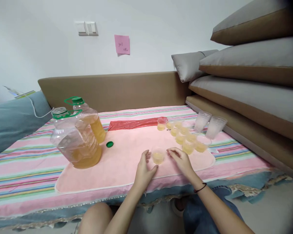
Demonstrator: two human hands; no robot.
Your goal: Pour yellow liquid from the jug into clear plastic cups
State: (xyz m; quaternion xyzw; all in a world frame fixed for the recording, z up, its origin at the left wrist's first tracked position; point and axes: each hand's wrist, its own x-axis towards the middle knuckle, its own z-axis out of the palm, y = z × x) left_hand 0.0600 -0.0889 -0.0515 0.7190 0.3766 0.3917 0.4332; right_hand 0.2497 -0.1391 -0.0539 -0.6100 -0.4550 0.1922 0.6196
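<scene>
A small clear plastic cup (pixel 158 158) with pale yellow liquid stands upright on the pink mat (pixel 127 169). My left hand (pixel 145 170) curves around its left side, thumb and fingers apart, thumb close to the cup's base; whether it touches the cup I cannot tell. On the other side, my right hand (pixel 182 160) has its outstretched fingertips just off the cup's right side, with nothing visible in them. Beyond my right hand, several similar cups of yellow liquid (pixel 188 148) stand grouped.
Two large plastic jugs of amber liquid stand at left, an uncapped front jug (pixel 85 156) and a capped rear jug (pixel 97 126). A green cap (pixel 109 144) lies nearby. Two stacks of clear cups (pixel 216 126) lean at right. Behind are a red plastic bag (pixel 136 123) and piled cushions (pixel 246 87).
</scene>
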